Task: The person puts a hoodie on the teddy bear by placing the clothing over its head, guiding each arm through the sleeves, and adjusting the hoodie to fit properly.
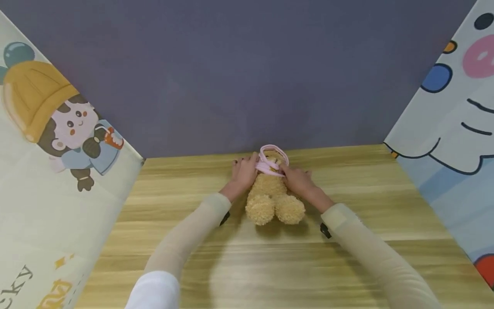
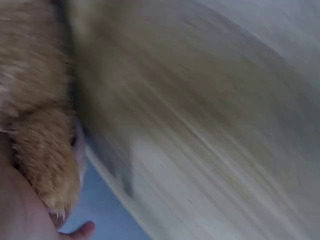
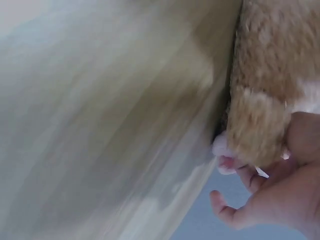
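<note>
A fluffy tan teddy bear (image 1: 269, 186) lies on the wooden table, its feet toward me. A pink fabric band (image 1: 269, 169) crosses its neck and loops over its face. My left hand (image 1: 245, 171) grips the band at the bear's left-hand edge as I see it. On the other side, my right hand (image 1: 300, 182) pinches the band with thumb and fingers. The left wrist view shows a furry arm (image 2: 45, 155) of the bear beside my palm. In the right wrist view, the other furry arm (image 3: 256, 127) partly hides my fingers, and some pink fabric (image 3: 225, 149) shows beneath it.
A dark grey panel (image 1: 247, 77) rises behind the table (image 1: 185, 189), close beyond the bear's head. Cartoon-printed panels stand on the left (image 1: 96, 214) and the right (image 1: 436, 184). Both wrist views are blurred over the table.
</note>
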A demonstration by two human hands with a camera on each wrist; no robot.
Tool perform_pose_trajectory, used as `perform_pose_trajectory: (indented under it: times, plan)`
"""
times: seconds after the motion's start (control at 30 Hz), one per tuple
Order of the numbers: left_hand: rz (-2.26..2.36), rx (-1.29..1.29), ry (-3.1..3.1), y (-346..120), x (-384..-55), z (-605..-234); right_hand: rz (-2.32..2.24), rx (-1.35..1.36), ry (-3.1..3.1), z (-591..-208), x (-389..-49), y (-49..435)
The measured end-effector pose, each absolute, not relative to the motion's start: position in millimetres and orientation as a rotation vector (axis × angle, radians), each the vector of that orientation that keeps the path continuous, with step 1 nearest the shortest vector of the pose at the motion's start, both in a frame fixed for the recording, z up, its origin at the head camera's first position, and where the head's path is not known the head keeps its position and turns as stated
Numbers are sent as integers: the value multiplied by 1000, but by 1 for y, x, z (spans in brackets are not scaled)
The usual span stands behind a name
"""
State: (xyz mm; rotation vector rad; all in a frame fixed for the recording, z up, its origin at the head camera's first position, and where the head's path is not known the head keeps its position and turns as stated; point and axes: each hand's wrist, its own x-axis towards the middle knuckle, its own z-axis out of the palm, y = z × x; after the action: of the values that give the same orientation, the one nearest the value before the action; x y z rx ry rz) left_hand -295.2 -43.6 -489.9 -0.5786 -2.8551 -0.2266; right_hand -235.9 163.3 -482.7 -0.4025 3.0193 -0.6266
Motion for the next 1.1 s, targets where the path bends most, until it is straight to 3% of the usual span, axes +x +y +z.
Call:
perform_pose_trajectory:
  times: [0.2, 0.4, 0.53, 0.67, 0.9, 1.1]
  plan:
    - [-317, -470, -2993, -61, -297, -498, -487, -355, 3096, -483, -240, 151]
    - [-564, -607, -3110, -70, -303, -495, -214, -319, 3235, -491, -247, 141]
    - [-489, -680, -3089, -76, -301, -500, -154, -323, 3259, -492, -249, 137]
    - [-408, -620, -2903, -82, -294, -509, -338, -376, 3342, -493, -244, 135]
    - [-357, -762, -2770, -98, -273, -518, -1054, -781, 3125, -498, -225, 163]
    - [-542, -803, -2801, -101, -275, -503, -925, -752, 3090, -489, -234, 180]
